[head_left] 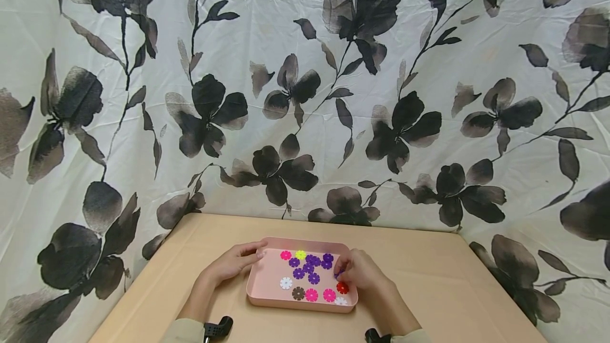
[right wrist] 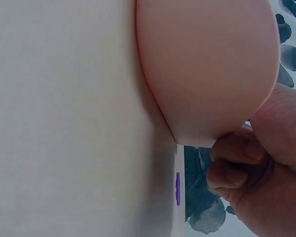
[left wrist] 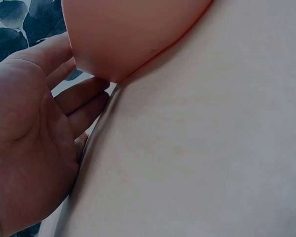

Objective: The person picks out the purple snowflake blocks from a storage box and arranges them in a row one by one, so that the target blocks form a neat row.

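Pale tan table [head_left: 429, 274], a shallow pink tray [head_left: 269, 274] with rounded corners flat on top.

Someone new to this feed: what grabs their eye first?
Probably the cloth with dark flowers behind the table. Then the purple flower pieces clustered in the pink tray, and the lone yellow piece near its far rim. The right hand pinches a purple one at the tray's right.

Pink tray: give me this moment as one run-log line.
left hand: touching left rim of pink tray | right hand: pinching purple flower piece at tray's right side | contents: multicoloured flower pieces
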`<state>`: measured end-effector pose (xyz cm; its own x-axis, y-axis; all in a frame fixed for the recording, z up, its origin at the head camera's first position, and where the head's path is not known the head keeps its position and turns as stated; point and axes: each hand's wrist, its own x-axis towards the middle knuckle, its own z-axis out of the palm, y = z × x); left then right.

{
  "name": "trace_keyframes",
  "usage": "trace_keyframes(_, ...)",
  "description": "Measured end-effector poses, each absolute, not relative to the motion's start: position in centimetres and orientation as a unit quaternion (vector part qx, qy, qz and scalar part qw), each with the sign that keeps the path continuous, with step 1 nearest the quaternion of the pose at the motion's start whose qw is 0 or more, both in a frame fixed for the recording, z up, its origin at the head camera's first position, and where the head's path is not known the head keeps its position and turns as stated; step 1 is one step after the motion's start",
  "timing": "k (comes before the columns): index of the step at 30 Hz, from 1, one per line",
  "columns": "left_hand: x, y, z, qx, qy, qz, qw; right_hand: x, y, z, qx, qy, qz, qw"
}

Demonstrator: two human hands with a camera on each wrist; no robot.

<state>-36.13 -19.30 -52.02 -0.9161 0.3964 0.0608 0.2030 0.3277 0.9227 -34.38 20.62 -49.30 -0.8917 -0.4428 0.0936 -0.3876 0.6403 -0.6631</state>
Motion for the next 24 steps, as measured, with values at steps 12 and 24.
trace_keyframes(12,-36.2,-19.3,-52.0,0.187,0.809,0.55,0.09,-34.5,21.3,-49.0,-0.201,0.899,-0.387,0.031)
trace_keyframes(24,-36.2,-19.2,-52.0,0.189,0.809,0.549,0.089,-34.6,21.7,-47.9,-0.144,0.873,-0.461,-0.071)
